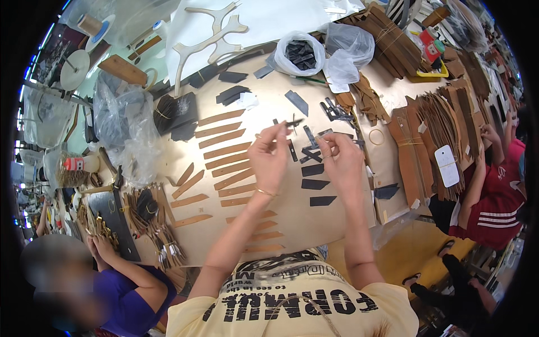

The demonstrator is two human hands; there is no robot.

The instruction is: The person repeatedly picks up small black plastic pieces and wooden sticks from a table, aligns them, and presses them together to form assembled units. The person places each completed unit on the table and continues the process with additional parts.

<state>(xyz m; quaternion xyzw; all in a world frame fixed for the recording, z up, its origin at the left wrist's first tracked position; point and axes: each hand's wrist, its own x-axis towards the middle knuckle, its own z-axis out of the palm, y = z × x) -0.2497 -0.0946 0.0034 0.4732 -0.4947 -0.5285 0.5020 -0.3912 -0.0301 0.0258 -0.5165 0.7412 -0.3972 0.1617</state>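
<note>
My left hand (268, 160) is raised over the middle of the table, its thumb and fingers pinched on a small dark strip (294, 123). To its right, my right hand (341, 160) is closed in a pinch; what its fingertips hold is too small to make out. Small black strips (310, 135) lie between and beyond my hands. Below them, flat black leather pieces (315, 184) form a short column beside my right hand. Rows of narrow brown leather strips (224, 137) with slanted ends lie to the left, partly hidden under my left forearm.
A plastic bag of black pieces (300, 53) stands at the back. Bundled brown leather panels (412, 146) are stacked at the right. Clear plastic bags (120, 118) and bundled strips (147, 210) lie left. Co-workers sit on both sides, one in purple (140, 300), one in red (497, 202).
</note>
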